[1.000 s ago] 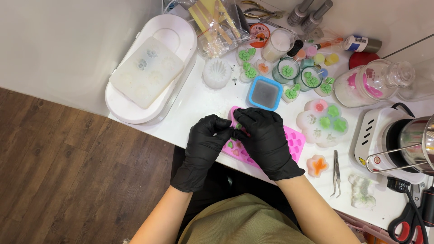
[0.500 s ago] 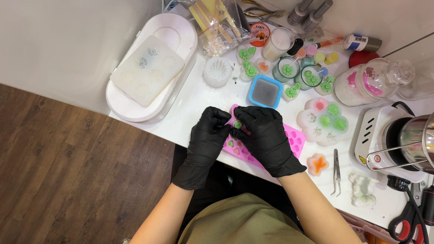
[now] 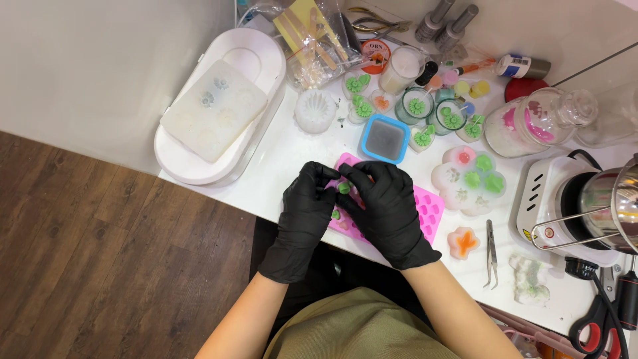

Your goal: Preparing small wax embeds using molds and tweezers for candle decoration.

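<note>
Nearest me, my black-gloved left hand (image 3: 304,216) and black-gloved right hand (image 3: 387,211) are pressed close over the pink silicone mould tray (image 3: 430,211), fingertips pinching a small green wax piece (image 3: 343,188) between them, just above the tray. I judge that piece light, brittle and slick against the gloves, so I would grip it by the sides. The tray looks floppy; I'd hold it by its edge. At three o'clock lie metal tweezers (image 3: 490,252). At twelve o'clock sits a blue square mould (image 3: 385,137).
</note>
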